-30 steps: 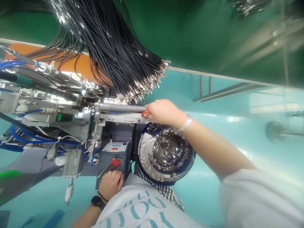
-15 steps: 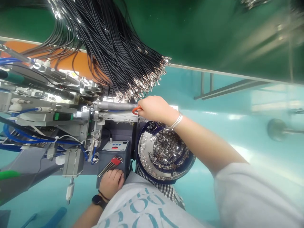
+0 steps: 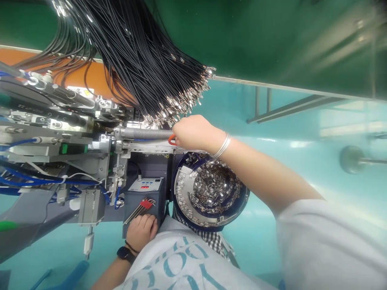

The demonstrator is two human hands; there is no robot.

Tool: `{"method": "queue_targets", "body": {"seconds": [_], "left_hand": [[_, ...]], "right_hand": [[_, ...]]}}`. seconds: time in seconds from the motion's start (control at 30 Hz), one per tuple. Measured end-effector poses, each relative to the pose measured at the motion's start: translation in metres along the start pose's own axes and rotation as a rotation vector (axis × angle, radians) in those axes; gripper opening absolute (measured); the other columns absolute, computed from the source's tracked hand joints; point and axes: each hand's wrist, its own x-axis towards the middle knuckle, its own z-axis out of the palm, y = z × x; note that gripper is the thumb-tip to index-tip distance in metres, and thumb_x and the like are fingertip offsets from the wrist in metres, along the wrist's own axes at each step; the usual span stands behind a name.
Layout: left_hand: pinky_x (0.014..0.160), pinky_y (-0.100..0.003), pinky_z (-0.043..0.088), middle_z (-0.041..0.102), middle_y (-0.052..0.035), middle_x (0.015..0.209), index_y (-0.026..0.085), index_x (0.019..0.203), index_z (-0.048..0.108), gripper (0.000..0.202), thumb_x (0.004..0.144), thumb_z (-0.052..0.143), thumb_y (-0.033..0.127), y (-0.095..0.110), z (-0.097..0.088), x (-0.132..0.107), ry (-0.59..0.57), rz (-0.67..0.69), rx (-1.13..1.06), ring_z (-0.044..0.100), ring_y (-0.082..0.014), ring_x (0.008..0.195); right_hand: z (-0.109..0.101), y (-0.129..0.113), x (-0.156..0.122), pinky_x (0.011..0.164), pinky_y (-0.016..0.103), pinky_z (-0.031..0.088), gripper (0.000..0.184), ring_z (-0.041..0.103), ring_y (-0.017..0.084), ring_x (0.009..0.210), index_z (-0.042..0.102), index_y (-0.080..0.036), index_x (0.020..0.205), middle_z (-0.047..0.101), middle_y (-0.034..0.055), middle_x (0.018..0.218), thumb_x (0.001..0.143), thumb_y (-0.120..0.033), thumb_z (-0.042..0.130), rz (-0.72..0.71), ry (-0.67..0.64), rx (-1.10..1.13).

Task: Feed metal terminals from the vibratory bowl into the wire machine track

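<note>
My right hand (image 3: pixel 193 132) is closed around a tool with a curved orange handle (image 3: pixel 172 139); the rest of the tool is hidden by the hand. It is held at the right end of a grey ribbed hose (image 3: pixel 151 133), over a metal feed track (image 3: pixel 148 149). My left hand (image 3: pixel 142 230) rests on the near side of a dark grey controller box (image 3: pixel 133 197) with a red display, its fingers lying loosely together. Just beyond those fingers lies a hex key set (image 3: pixel 145 204) in a red holder.
A round bowl feeder (image 3: pixel 184 213) full of small metal parts stands below my right forearm. Black cables (image 3: pixel 151 60) with metal ends hang over the green table (image 3: pixel 256 44) edge. Machinery with blue air tubes (image 3: pixel 24 181) fills the left side.
The view has shifted slightly, so the machine and cables appear a little further left and up. Both hands keep their places, the right one still on the orange-handled tool.
</note>
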Motion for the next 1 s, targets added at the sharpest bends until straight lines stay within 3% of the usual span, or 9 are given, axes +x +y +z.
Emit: {"method": "queue_targets", "body": {"seconds": [0.2,0.47,0.73,0.87,1.0], "left_hand": [[0.062,-0.036,0.042,0.066,-0.0048,0.08,0.022,0.087,0.06,0.005,0.082,0.058,0.022,-0.001,0.0,0.0,-0.001,0.004,0.019,0.056,-0.0209,0.069],[0.064,-0.036,0.043,0.066,-0.0051,0.081,0.021,0.088,0.06,0.006,0.082,0.059,0.022,0.0,-0.002,0.0,-0.026,0.0,0.009,0.055,-0.021,0.071],[0.065,-0.034,0.043,0.066,-0.0043,0.08,0.019,0.086,0.062,0.008,0.079,0.063,0.023,0.002,-0.009,0.004,-0.028,0.065,0.08,0.056,-0.0193,0.07],[0.064,-0.035,0.043,0.066,-0.0044,0.08,0.019,0.087,0.06,0.008,0.08,0.061,0.022,0.003,-0.012,0.006,-0.043,0.064,0.09,0.057,-0.0198,0.069],[0.063,-0.035,0.044,0.066,-0.004,0.078,0.02,0.087,0.06,0.006,0.083,0.059,0.023,0.004,-0.013,0.006,-0.051,0.048,0.089,0.057,-0.02,0.068]], "right_hand": [[-0.002,-0.001,-0.003,0.069,0.028,0.038,0.026,0.06,0.023,0.085,0.065,-0.013,0.097,0.067,0.014,0.089,0.087,-0.028,0.045,0.065,0.06,0.101],[0.007,-0.002,0.005,0.07,0.027,0.039,0.026,0.06,0.022,0.085,0.063,-0.013,0.099,0.067,0.0148,0.097,0.09,-0.029,0.044,0.024,0.082,0.193],[0.013,0.011,-0.001,0.07,0.026,0.036,0.025,0.058,0.019,0.08,0.063,-0.013,0.093,0.066,0.0111,0.089,0.089,-0.03,0.045,0.069,0.095,0.27],[0.014,0.027,-0.023,0.069,0.026,0.035,0.024,0.056,0.018,0.077,0.065,-0.015,0.092,0.066,0.007,0.083,0.088,-0.03,0.046,0.131,0.162,0.388],[0.015,0.045,-0.076,0.066,0.027,0.037,0.028,0.056,0.017,0.077,0.064,-0.019,0.103,0.066,0.0049,0.087,0.091,-0.035,0.045,0.307,0.327,0.572]]}}
